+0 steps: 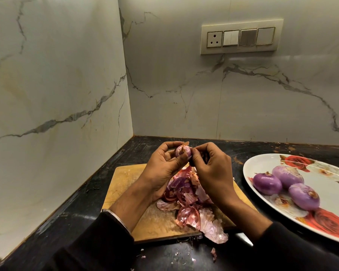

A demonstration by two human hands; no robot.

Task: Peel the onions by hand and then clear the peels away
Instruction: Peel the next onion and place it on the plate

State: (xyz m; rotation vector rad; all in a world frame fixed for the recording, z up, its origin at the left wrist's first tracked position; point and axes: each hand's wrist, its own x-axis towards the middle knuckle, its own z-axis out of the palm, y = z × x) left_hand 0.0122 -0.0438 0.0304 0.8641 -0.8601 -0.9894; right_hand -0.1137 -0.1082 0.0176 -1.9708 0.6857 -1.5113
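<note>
Peeling: left hand [160, 163] grips purple onion [182, 151] above wooden board [125, 184], right hand [211, 167] pinches its skin; peels [190, 204] heaped beneath; three peeled onions [288, 185] on floral plate [262, 165], right.

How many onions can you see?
4. One onion is held in the left hand above the cutting board. Three peeled onions sit together on the flowered plate. The peel pile could hide more.
</note>
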